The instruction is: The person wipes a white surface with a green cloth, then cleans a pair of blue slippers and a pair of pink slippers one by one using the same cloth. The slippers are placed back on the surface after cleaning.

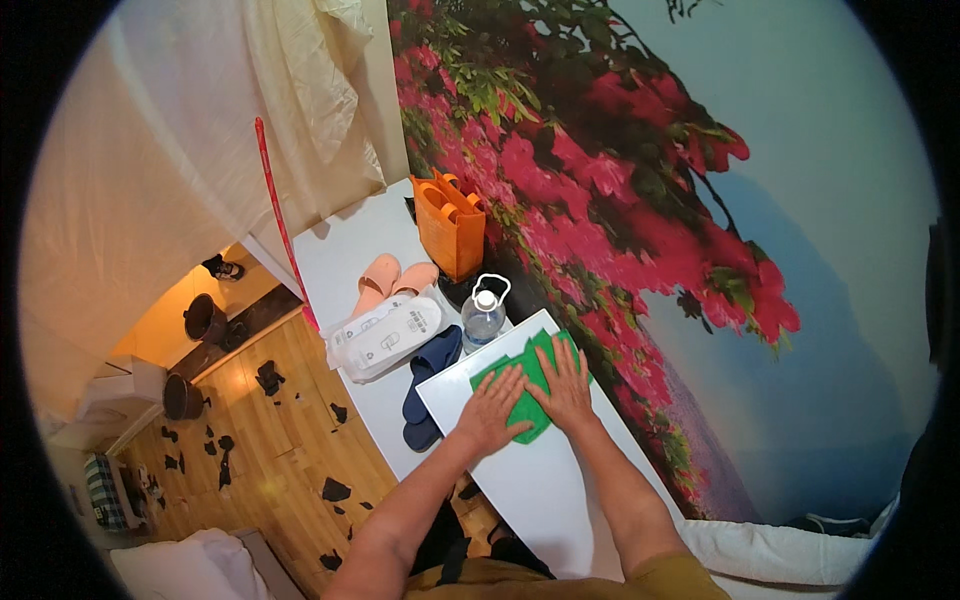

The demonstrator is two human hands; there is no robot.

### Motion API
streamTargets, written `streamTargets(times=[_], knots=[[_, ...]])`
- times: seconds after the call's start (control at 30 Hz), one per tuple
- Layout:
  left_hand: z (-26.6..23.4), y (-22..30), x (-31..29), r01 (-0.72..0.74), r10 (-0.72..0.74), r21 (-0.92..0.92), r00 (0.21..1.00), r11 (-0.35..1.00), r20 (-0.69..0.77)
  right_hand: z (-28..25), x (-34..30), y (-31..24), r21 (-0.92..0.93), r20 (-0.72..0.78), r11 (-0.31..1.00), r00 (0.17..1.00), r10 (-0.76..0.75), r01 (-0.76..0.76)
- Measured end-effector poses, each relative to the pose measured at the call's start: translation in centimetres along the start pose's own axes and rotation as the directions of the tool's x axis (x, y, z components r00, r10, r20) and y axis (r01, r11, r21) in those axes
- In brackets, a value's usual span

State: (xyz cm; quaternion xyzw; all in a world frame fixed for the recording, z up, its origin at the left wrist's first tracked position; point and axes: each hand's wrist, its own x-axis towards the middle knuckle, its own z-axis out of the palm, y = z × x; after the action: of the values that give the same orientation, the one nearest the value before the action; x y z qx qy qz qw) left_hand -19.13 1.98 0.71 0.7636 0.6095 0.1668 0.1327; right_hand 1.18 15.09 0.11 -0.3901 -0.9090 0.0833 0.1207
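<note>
The green cloth (524, 408) lies on the white tabletop (560, 495), nearer to the person than the clear bottle (483, 325). The left hand (492, 412) and the right hand (564, 390) rest flat upon it, each grip with fingers extended, not clamped. Behind the bottle stands an orange bag (452, 235).

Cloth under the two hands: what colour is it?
The cloth is bright green, best seen in the head view.

Peach slippers (376, 284) are being partly covered by a plastic-wrapped white package (390, 336). A clear, white-handled jug (483, 322) is being flanked by an orange tote bag (452, 238) and navy slippers (434, 366). Dark scraps (336, 490) are being borne by the wooden floor (290, 440).
</note>
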Motion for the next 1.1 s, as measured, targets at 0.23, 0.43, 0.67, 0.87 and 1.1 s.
streamTargets(times=[0.23,0.43,0.67,0.87,1.1], knots=[[-2.2,-5.3,-2.1,0.053,-0.052,0.037,0.998,0.998,-0.026,2.0,4.5,-4.5,0.038,0.004,0.999,1.0,0.003,-0.003],[-2.7,-7.6,-5.0,-0.01,0.01,-0.015,0.999,1.0,-0.042,3.1,4.1,-7.4,0.013,0.018,0.998,0.998,0.064,-0.064],[-3.7,-9.4,-7.0,-0.11,0.11,-0.008,0.994,0.994,-0.009,3.0,2.7,-9.5,0.0,0.008,0.992,0.992,0.125,-0.125],[-5.1,-9.8,-8.3,-0.102,0.11,-0.109,0.991,0.989,0.07,3.9,-1.1,-12.4,0.016,-0.034,0.978,0.978,0.208,-0.208],[-4.1,-6.0,-12.0,-0.071,0.081,-0.094,0.991,0.993,0.106,3.0,-7.6,-15.6,0.018,-0.072,0.96,0.957,0.281,-0.28]])
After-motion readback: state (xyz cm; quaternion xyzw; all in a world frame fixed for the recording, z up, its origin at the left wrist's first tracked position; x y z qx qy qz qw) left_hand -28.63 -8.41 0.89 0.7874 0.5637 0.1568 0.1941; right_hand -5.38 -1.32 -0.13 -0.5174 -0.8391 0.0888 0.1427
